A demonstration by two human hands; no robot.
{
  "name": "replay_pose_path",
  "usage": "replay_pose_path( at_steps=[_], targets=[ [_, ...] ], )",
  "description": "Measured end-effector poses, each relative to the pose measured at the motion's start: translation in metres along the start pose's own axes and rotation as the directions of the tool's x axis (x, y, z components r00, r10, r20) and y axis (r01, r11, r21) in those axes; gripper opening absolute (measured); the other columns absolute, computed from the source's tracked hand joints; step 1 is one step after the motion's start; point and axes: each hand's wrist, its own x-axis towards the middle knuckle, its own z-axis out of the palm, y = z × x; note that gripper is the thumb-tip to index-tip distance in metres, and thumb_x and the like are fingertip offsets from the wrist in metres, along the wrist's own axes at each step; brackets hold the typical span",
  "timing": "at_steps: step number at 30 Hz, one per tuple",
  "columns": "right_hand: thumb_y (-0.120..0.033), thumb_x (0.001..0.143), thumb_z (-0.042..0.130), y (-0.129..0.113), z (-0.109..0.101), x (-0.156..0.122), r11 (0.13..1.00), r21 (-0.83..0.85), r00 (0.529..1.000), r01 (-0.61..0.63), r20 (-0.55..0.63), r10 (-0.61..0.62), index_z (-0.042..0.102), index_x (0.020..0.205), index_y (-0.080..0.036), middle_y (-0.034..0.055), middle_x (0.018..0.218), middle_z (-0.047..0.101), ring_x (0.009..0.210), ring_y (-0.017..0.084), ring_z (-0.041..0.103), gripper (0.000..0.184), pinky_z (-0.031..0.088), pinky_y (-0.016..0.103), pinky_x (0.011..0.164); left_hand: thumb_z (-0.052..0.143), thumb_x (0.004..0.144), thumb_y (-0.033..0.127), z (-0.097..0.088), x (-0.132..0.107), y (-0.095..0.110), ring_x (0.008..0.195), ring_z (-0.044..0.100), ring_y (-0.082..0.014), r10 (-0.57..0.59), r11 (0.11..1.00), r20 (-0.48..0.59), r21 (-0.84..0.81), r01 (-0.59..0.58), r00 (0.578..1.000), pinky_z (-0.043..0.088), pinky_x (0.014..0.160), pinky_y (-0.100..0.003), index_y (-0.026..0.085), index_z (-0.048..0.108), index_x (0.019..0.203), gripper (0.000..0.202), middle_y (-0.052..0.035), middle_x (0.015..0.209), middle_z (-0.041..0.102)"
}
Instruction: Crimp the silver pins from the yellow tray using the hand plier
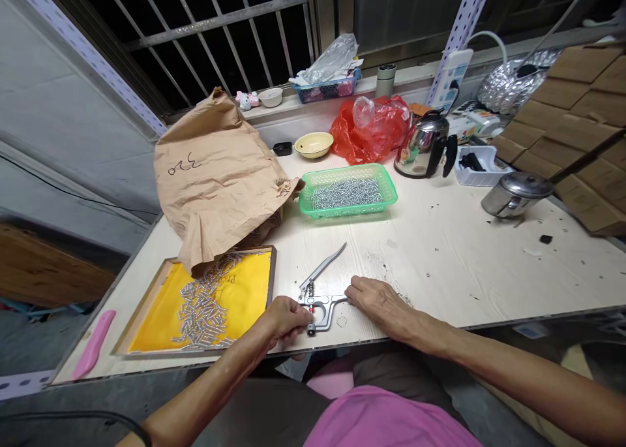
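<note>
Grey metal snap-fastener pliers [328, 299] lie on the table in front of me, their long lever spread away from the body. A spring and a red bit show by the jaw. My right hand [379, 301] has its fingers closed around the end of the pliers' handle. At the jaw, my left hand [287, 318] is pinched; whatever lies between its fingertips is hidden or too small to name. Left of it, many small metal pins [203, 316] lie heaped on a yellow-lined tray [272, 271]. More silvery pieces [347, 194] fill a green basket [349, 214] farther back.
A large brown paper bag [220, 166] leans over the tray's far end. A pink-handled object [94, 344] lies at the left edge. Behind stand a yellow bowl [313, 145], red plastic bag [362, 137], kettle [421, 150], white box [479, 175] and metal pot [513, 202].
</note>
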Motion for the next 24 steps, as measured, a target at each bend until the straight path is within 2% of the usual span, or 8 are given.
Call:
replay_pose_path(
  at_steps=[3, 7, 11, 14, 18, 21, 24],
  targets=[
    [-0.014, 0.094, 0.038, -0.002, 0.0, -0.002, 1.0, -0.006, 1.0, -0.007, -0.014, 0.007, 0.054, 0.085, -0.016, 0.0043, 0.084, 0.053, 0.072, 0.015, 0.046, 0.018, 0.033, 0.028, 0.061, 0.068, 0.052, 0.049, 0.003, -0.003, 0.0, 0.034, 0.035, -0.0055, -0.005, 1.0, -0.003, 0.011, 0.005, 1.0, 0.021, 0.036, -0.02, 0.015, 0.056, 0.057, 0.036, 0.0059, 0.041, 0.047],
    [-0.021, 0.095, 0.04, 0.001, -0.014, 0.004, 0.998, 0.056, 0.997, -0.038, 0.062, 0.034, 0.055, 0.084, -0.016, 0.0041, 0.086, 0.053, 0.071, 0.014, 0.049, 0.019, 0.034, 0.026, 0.06, 0.065, 0.055, 0.05, 0.01, -0.007, -0.003, 0.033, 0.034, -0.0053, 0.0, 0.999, -0.008, 0.034, 0.0, 1.0, 0.021, 0.035, -0.02, 0.016, 0.052, 0.051, 0.036, 0.0055, 0.04, 0.046],
    [-0.02, 0.094, 0.042, 0.016, -0.028, 0.024, 0.999, 0.035, 0.998, -0.037, 0.045, 0.036, 0.056, 0.099, -0.018, 0.0061, 0.1, 0.052, 0.083, 0.015, 0.05, 0.015, 0.037, 0.026, 0.066, 0.064, 0.056, 0.05, 0.016, -0.013, -0.004, 0.035, 0.037, -0.0058, 0.028, 0.999, -0.045, 0.043, -0.026, 0.999, 0.023, 0.035, -0.019, 0.017, 0.048, 0.048, 0.037, 0.0052, 0.04, 0.045],
    [-0.015, 0.093, 0.043, 0.03, -0.023, 0.046, 0.999, -0.045, 1.0, 0.026, 0.009, -0.026, 0.054, 0.108, -0.02, 0.007, 0.107, 0.051, 0.092, 0.019, 0.045, 0.019, 0.036, 0.029, 0.071, 0.066, 0.055, 0.05, 0.02, -0.017, -0.003, 0.034, 0.036, -0.0057, 0.019, 1.0, -0.054, 0.025, -0.017, 0.998, 0.023, 0.035, -0.019, 0.017, 0.047, 0.048, 0.039, 0.0058, 0.039, 0.043],
    [-0.018, 0.093, 0.046, 0.045, -0.013, 0.073, 0.985, -0.132, 0.992, 0.115, 0.067, -0.106, 0.058, 0.091, -0.017, 0.0062, 0.094, 0.054, 0.089, 0.019, 0.041, 0.012, 0.031, 0.031, 0.071, 0.066, 0.055, 0.05, 0.025, -0.02, -0.003, 0.033, 0.037, -0.0056, 0.016, 1.0, -0.076, -0.002, -0.016, 0.997, 0.023, 0.035, -0.019, 0.017, 0.048, 0.05, 0.038, 0.0063, 0.04, 0.044],
    [-0.023, 0.092, 0.05, 0.053, -0.014, 0.085, 0.965, -0.187, 0.982, 0.186, 0.065, -0.177, 0.059, 0.08, -0.016, 0.005, 0.084, 0.057, 0.087, 0.02, 0.04, 0.016, 0.027, 0.033, 0.071, 0.066, 0.055, 0.048, 0.026, -0.021, -0.003, 0.032, 0.036, -0.0052, 0.0, 1.0, -0.079, -0.017, -0.002, 0.997, 0.022, 0.034, -0.019, 0.017, 0.048, 0.05, 0.036, 0.0068, 0.039, 0.043],
    [-0.028, 0.092, 0.05, 0.057, -0.018, 0.091, 0.951, -0.207, 0.973, 0.231, 0.053, -0.225, 0.06, 0.078, -0.017, 0.0044, 0.082, 0.059, 0.085, 0.02, 0.04, 0.02, 0.024, 0.033, 0.071, 0.068, 0.054, 0.048, 0.025, -0.021, -0.002, 0.032, 0.036, -0.0049, -0.023, 0.999, -0.067, -0.026, 0.022, 0.997, 0.021, 0.033, -0.018, 0.017, 0.048, 0.05, 0.037, 0.0067, 0.039, 0.044]
  ],
)
